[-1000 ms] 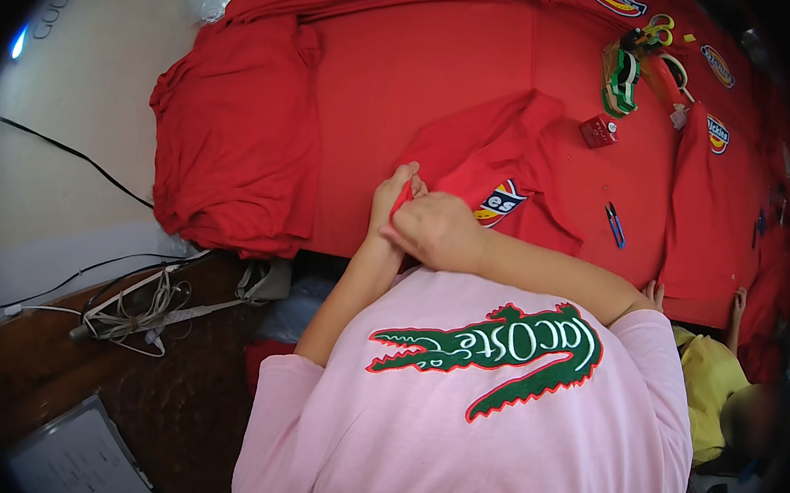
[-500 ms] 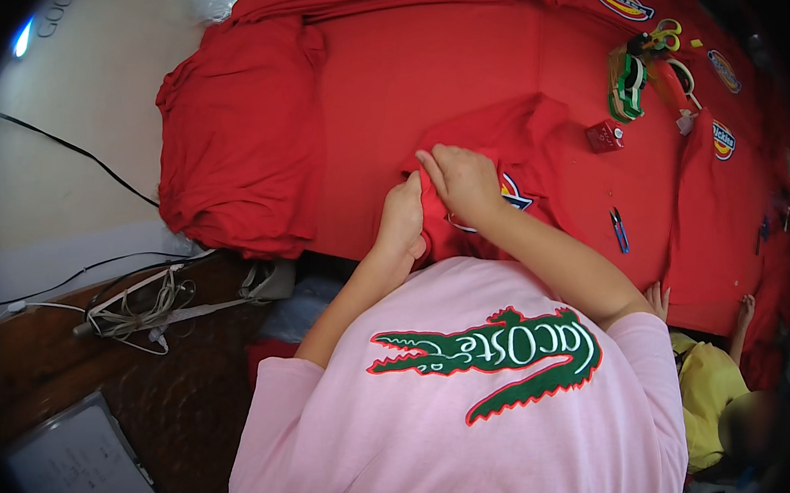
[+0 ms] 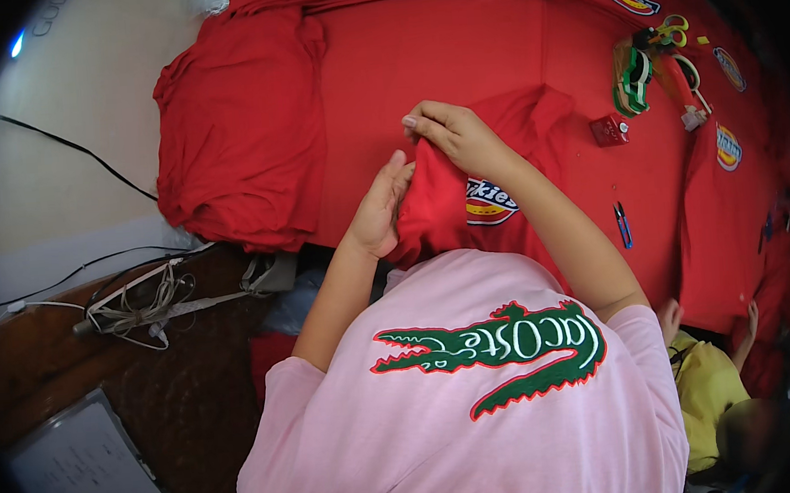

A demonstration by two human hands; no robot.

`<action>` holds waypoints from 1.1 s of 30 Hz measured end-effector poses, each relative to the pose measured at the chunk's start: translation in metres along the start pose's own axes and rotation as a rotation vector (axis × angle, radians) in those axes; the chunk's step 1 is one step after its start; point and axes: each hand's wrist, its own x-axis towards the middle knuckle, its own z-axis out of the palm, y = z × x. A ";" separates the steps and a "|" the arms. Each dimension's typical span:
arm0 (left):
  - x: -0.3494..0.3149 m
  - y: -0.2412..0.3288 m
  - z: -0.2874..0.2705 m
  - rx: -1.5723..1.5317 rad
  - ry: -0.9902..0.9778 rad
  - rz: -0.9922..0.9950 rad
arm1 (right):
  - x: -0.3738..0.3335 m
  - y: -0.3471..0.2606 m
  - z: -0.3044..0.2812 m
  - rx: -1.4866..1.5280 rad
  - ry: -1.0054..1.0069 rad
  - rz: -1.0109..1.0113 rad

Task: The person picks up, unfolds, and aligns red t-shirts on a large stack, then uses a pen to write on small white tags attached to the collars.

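Note:
A red garment with an oval patch in white, yellow and dark blue is bunched up in front of my chest, partly lying on the red-covered table. My right hand pinches its upper left edge between thumb and fingers, lifting the cloth. Just to the left and lower, my left hand has its fingers stretched upward, the tips against the edge of the same cloth. Part of the garment is hidden behind my right forearm.
Folded red garments are piled left. Blue thread snips, a small red box, a green tape dispenser and yellow-handled scissors lie right. A person in yellow sits lower right. Tangled cables lie left.
My right hand has risen slightly up and left with the garment's edge. My left hand has loosened, its fingers straightening. More of the patch shows now.

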 end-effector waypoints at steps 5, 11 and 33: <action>-0.003 0.014 0.009 0.238 -0.027 0.142 | -0.036 0.022 -0.003 -0.007 0.531 -0.021; 0.006 0.015 -0.005 0.134 0.063 0.160 | -0.081 0.021 0.008 0.073 0.493 0.129; 0.031 -0.026 0.009 -0.032 0.315 0.280 | -0.069 -0.024 0.045 -0.660 0.013 -0.408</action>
